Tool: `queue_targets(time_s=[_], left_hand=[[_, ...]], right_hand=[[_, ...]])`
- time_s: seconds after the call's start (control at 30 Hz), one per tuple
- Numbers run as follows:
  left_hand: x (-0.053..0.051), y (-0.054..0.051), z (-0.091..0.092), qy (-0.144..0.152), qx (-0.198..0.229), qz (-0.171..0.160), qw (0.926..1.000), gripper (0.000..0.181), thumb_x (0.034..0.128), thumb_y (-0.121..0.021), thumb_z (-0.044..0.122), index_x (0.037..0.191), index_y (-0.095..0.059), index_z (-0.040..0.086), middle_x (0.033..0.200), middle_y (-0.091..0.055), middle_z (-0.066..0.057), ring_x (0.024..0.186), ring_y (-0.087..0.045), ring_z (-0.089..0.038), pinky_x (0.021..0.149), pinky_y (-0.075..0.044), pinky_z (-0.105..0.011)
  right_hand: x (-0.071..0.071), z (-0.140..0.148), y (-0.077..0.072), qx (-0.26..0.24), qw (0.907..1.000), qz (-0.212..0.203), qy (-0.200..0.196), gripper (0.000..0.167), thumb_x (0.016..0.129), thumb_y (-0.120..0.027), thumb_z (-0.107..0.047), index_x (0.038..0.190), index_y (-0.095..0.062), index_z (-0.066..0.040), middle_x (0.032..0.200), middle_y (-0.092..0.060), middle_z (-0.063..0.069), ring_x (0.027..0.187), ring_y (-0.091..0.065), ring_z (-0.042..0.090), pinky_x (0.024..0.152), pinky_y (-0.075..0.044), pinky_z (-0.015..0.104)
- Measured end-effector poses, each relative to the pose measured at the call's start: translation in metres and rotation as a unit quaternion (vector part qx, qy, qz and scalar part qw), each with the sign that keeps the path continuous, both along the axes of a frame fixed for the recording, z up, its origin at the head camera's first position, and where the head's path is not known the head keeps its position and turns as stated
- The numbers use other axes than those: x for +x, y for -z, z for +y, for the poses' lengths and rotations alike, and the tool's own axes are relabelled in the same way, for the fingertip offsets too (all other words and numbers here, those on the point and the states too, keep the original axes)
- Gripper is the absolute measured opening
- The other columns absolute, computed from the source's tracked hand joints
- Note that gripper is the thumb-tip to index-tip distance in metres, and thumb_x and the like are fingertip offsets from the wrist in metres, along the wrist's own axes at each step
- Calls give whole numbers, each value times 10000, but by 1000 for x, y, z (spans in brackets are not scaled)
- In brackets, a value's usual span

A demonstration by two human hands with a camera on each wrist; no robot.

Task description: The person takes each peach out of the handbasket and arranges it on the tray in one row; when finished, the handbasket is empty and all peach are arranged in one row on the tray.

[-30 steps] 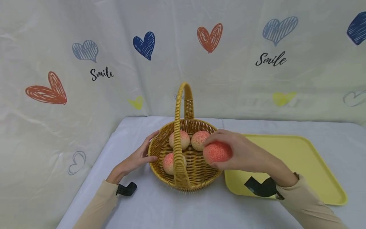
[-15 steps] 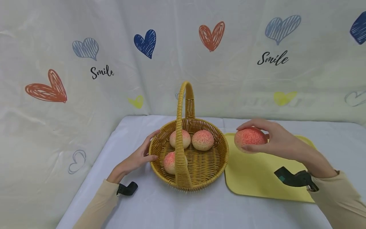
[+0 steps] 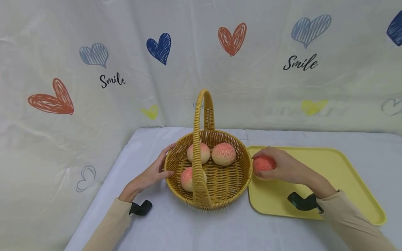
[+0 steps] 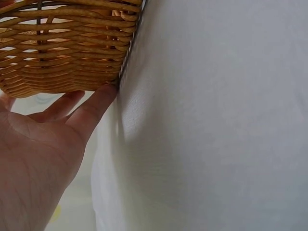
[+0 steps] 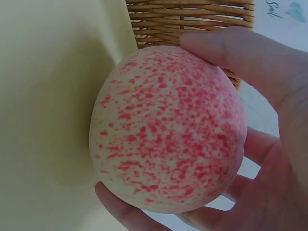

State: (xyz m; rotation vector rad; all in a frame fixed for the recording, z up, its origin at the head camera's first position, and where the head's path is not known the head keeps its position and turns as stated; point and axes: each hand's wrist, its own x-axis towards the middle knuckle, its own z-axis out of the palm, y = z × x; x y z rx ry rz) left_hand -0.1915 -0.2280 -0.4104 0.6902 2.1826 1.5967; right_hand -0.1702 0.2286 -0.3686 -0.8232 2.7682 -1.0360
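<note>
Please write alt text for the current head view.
A person's right hand grips a pink peach at the left end of a yellow tray, beside a wicker basket of three more peaches. The left hand touches the basket's left side; hearts decorate the backdrop.

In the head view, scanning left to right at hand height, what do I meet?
Left hand → wicker basket → pink-speckled ball → right hand gripping it. I leave out the yellow tray, which overlaps the last two.
</note>
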Motion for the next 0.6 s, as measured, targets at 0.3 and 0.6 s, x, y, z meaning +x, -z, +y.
queue_targets(time_s=[0.3, 0.6], left_hand=[[0, 0, 1, -51, -63, -23, 10000, 922, 966, -631, 169, 1685, -71, 315, 1694, -203, -186, 1467, -362, -424, 1139, -345, -552], [1, -2, 1, -57, -80, -63, 9999, 925, 963, -634, 167, 1682, -78, 335, 1693, -211, -167, 1480, -351, -408, 1146, -340, -513]], right_hand=[[9, 0, -1, 150, 9999, -4, 1, 478, 843, -875, -306, 1248, -704, -119, 1226, -639, 62, 1057, -602, 236, 823, -539, 411], [17, 4, 0, 288, 9984, 410, -258, 543, 797, -908, -204, 1278, -687, -83, 1214, -626, 26, 1089, -605, 227, 889, -542, 396]])
